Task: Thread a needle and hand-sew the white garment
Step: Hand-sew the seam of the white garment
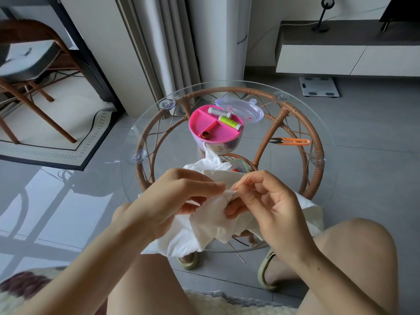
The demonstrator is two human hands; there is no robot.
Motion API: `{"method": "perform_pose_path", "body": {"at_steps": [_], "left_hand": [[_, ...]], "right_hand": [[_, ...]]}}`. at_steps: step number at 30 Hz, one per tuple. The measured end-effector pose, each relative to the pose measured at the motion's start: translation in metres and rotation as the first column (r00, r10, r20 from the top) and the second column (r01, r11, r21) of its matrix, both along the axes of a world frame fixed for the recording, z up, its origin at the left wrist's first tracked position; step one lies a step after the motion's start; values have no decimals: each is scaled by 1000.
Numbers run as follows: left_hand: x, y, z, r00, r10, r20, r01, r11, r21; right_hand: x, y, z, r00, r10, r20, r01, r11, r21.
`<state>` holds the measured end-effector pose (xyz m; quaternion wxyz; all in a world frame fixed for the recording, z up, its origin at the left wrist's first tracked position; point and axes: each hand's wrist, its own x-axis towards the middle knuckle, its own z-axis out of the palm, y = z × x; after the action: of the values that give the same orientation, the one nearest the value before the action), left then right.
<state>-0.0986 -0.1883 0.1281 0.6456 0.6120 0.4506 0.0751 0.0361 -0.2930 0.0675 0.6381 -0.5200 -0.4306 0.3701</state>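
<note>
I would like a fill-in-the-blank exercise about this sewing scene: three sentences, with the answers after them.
1. The right hand pinches a ___ at the white garment.
2. The pink tray holds a grey thread spool and a ___ one.
3. The thread snips on the glass table have an ___ handle.
Missing words: needle; green; orange.

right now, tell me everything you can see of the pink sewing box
The pink sewing box is a round translucent bowl topped by a pink tray with dividers, on the glass table. A grey spool and a green spool lie across its far side; a thimble stands in a near section. Its clear lid lies open behind. The white garment overlaps its front.
</note>
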Motion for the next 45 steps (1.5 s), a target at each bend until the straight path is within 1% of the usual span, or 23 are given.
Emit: {"method": "perform_pose_path", "body": {"at_steps": [2, 6, 8, 12, 16, 17, 22, 31, 36, 41, 43, 45], "left_hand": [[2, 1, 2, 1000, 3, 3, -3, 999, -38], [6, 0, 5, 1000, 13, -21, -14, 999, -37], [7, 1, 6, 999, 52, 5, -51, 996, -69], [9, 2, 6, 990, 129, 64, -116, 978, -175], [10, -1, 7, 977, 161, 141, -103, 930, -352], [9, -1, 8, 973, 174, 152, -106, 921, -375], [5, 0, 7, 966, 182, 183, -100, 918, -383], [0, -4, 8, 954, 184, 235, -76, 911, -406], [-2, -5, 10, 952, 178, 248, -85, 935, -344], [-1, -5, 7, 929, 244, 279, -171, 950, -263], [-1, -5, 5, 920, 258, 294, -189, 951, -243], [0, -6, 3, 913, 267, 308, -194, 949, -248]], "right_hand": [[0, 0, 0, 1000, 3, 4, -3, 1000, 18], [0, 0, 2, 999, 10, 36, -12, 999, 39], [0, -1, 3, 998, 4, 61, -7, 999, 48], [-1, -1, 3, 995, -1, 97, -6, 998, 68], [-1, -2, 4, 992, 5, 122, -15, 996, 84], [-1, -2, 4, 992, 7, 122, -18, 996, 84], [0, -5, 6, 993, 48, 103, -57, 995, 80], [3, -7, 14, 981, 69, 182, -85, 993, 85], [3, -6, 19, 981, 52, 187, -64, 996, 60], [5, -3, 25, 998, 46, 52, -50, 996, 69], [6, 1, 28, 998, 47, 48, -50, 997, 52], [7, 7, 30, 995, 48, 89, -48, 999, 0]]}}
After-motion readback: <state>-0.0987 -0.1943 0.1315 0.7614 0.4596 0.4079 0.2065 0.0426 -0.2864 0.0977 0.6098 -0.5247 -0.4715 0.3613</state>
